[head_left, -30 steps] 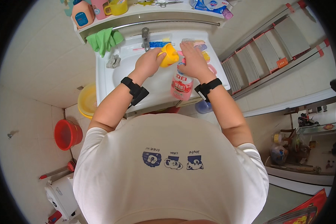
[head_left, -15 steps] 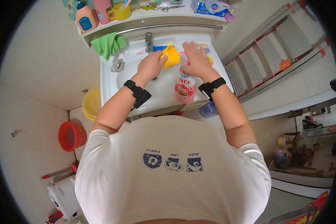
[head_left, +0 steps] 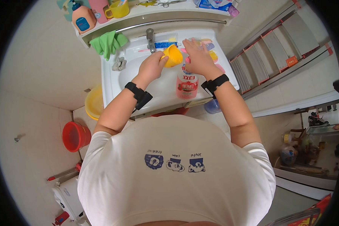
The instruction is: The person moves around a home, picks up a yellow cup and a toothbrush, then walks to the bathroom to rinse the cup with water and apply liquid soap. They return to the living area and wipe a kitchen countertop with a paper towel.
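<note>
My left hand is closed round the handle of a yellow cup, tilted over the white sink. Just right of it stands a clear pump bottle of pink liquid. My right hand lies over the bottle's top, its fingers stretched forward and its thumb beside the neck. A bit of pink nozzle pokes out near the cup's mouth; most of the pump head is hidden under the palm. Both wrists wear black bands.
A metal faucet rises behind the cup. On the white sink lie a green cloth, a grey crumpled cloth, a blue tube and a yellow sponge. Above runs a metal rail; a folded ladder leans at the right.
The view has shifted slightly. My hands, the yellow cup and the pump bottle keep nearly the same places relative to each other; the right hand still covers the bottle's top.
</note>
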The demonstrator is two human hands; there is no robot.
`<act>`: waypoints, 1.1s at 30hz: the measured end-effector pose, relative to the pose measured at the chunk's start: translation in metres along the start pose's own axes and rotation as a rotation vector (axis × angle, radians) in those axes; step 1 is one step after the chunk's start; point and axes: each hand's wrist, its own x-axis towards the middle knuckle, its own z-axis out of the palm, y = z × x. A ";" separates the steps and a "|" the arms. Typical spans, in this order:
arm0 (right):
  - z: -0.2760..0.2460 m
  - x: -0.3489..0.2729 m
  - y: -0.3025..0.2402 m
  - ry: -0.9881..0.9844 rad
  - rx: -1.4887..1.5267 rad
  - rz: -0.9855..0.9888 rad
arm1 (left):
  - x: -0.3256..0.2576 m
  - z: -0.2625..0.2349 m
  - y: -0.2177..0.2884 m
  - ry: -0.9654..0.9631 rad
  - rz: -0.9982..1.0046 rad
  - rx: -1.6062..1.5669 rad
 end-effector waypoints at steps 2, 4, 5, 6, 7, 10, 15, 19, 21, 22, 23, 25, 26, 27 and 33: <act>0.005 0.000 -0.004 -0.062 0.093 0.058 | -0.001 0.000 -0.003 -0.003 -0.023 -0.014; 0.010 -0.002 -0.008 -0.069 0.124 0.070 | -0.003 -0.001 -0.007 -0.018 -0.048 -0.035; 0.011 0.000 -0.009 -0.061 0.105 0.052 | -0.003 -0.001 -0.009 -0.003 -0.038 -0.038; 0.013 0.001 -0.011 -0.063 0.089 0.038 | -0.006 -0.001 -0.010 0.009 -0.026 -0.038; 0.014 0.002 -0.012 -0.046 0.082 0.043 | -0.008 -0.001 -0.012 0.021 -0.014 -0.041; 0.016 0.002 -0.015 -0.081 0.080 0.056 | -0.012 -0.002 -0.018 0.020 -0.030 -0.037; 0.023 0.006 -0.020 0.022 0.080 0.036 | -0.017 -0.004 -0.025 0.045 -0.018 -0.052; 0.030 0.006 -0.025 -0.050 0.123 0.035 | -0.024 -0.003 -0.029 0.040 -0.040 -0.033; 0.031 0.007 -0.027 0.027 0.082 0.026 | -0.025 -0.006 -0.033 0.069 -0.033 -0.011; 0.032 0.007 -0.029 -0.054 0.106 0.035 | -0.028 -0.006 -0.033 0.084 -0.030 -0.008; 0.032 0.006 -0.031 -0.081 0.107 0.034 | -0.035 -0.005 -0.034 0.065 -0.056 -0.021; 0.033 0.006 -0.034 -0.078 0.101 0.022 | -0.031 -0.009 -0.038 0.070 -0.064 -0.039; 0.032 0.006 -0.033 -0.057 0.102 0.018 | -0.033 -0.010 -0.040 0.079 -0.050 -0.032; 0.032 0.006 -0.033 0.027 0.078 -0.003 | -0.034 -0.011 -0.041 0.092 -0.039 -0.029; 0.041 0.000 -0.042 -0.020 0.095 0.010 | -0.045 -0.011 -0.053 0.128 -0.014 -0.039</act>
